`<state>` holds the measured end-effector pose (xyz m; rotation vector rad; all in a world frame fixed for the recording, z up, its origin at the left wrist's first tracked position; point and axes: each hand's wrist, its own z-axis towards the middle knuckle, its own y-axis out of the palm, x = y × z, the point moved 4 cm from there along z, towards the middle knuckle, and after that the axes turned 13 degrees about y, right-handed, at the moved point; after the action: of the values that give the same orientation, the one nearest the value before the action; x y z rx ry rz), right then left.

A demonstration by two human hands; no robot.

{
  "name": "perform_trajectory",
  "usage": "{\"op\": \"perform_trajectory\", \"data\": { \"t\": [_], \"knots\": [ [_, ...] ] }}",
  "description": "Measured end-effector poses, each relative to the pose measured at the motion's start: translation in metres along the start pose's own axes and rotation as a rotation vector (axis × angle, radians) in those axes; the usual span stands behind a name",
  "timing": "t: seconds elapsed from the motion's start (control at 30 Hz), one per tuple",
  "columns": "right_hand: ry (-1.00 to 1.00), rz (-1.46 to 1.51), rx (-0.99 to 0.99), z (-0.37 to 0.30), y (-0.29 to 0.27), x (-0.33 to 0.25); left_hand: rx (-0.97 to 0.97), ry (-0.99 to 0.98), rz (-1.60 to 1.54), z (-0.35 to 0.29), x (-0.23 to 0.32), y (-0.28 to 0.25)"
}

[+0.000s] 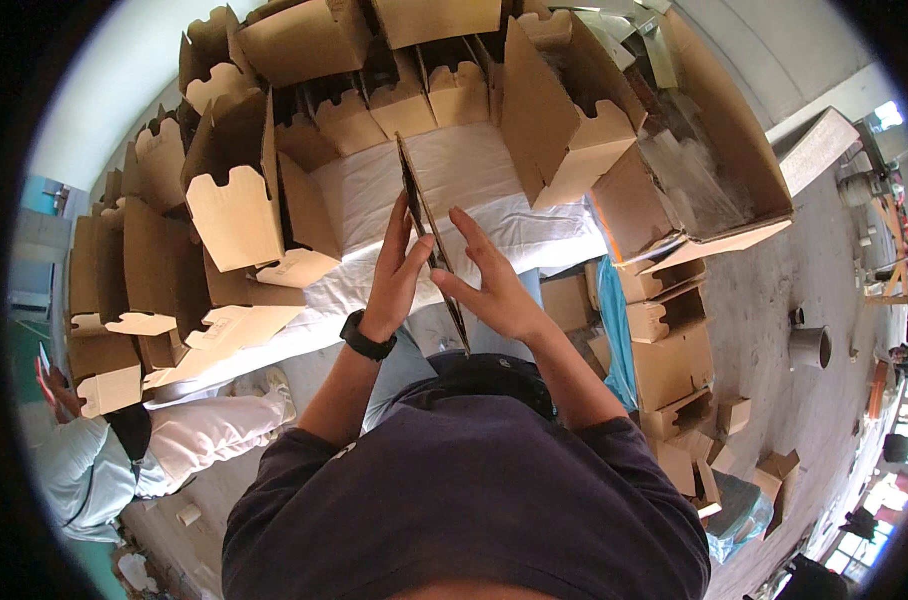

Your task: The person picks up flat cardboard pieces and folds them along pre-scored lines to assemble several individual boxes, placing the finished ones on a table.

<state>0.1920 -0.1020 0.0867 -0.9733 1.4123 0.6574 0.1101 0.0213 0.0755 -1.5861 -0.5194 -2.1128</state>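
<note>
Upright in front of my body is a flat folded piece of cardboard [411, 183], seen almost edge-on. My left hand [394, 275], with a black watch on the wrist, is against its left side, the thumb at the edge and the fingers stretched along it. On the other side, my right hand [494, 290] has its fingers stretched and spread, the thumb close to the board. Whether the right palm presses on it is hidden. Beyond my hands lies a white cloth [454, 165] over the table.
Open cardboard bins with notched fronts [236, 215] stand stacked to the left and along the back. At the right is a large carton [724, 235] holding clear plastic. A person [209, 445] sits at the lower left. Small boxes [734, 415] lie on the floor at right.
</note>
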Motion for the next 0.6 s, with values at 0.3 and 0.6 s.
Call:
{"op": "perform_trajectory", "data": {
  "t": [0.3,0.6],
  "knots": [
    [0.016,-0.006,0.134,0.004,-0.01,-0.001,-0.058,0.014,0.004,-0.004,0.001,-0.021],
    [-0.034,-0.2,0.381,-0.002,-0.026,-0.006,0.021,0.2,0.587,0.006,0.045,-0.036]
  ]
}}
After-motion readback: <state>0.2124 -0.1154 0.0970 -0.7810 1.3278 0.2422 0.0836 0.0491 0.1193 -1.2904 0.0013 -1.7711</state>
